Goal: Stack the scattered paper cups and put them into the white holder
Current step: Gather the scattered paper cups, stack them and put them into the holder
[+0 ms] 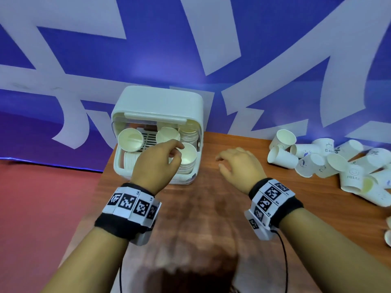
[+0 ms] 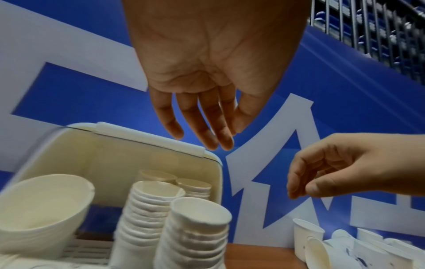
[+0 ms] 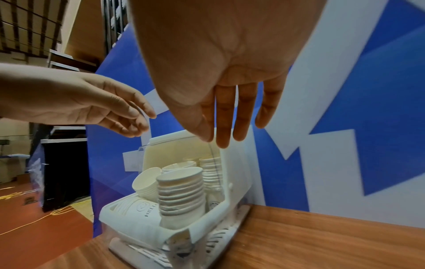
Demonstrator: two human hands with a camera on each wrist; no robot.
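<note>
The white holder (image 1: 156, 102) stands open at the table's back left, with several stacks of paper cups inside. The front stack (image 1: 188, 157) is upright; another stack (image 1: 130, 139) leans at the left. My left hand (image 1: 176, 152) hovers just above the front stack (image 2: 197, 227), fingers loosely bent, holding nothing. My right hand (image 1: 220, 161) floats over the table to the right of the holder (image 3: 232, 163), fingers relaxed and empty. Scattered loose cups (image 1: 330, 163) lie in a heap at the far right.
The wooden table (image 1: 211, 208) ends at its left edge beside the holder, with red floor (image 1: 42, 208) below. A blue and white banner wall (image 1: 190, 49) rises right behind the holder and the cups. More cups (image 1: 388, 229) show at the right edge.
</note>
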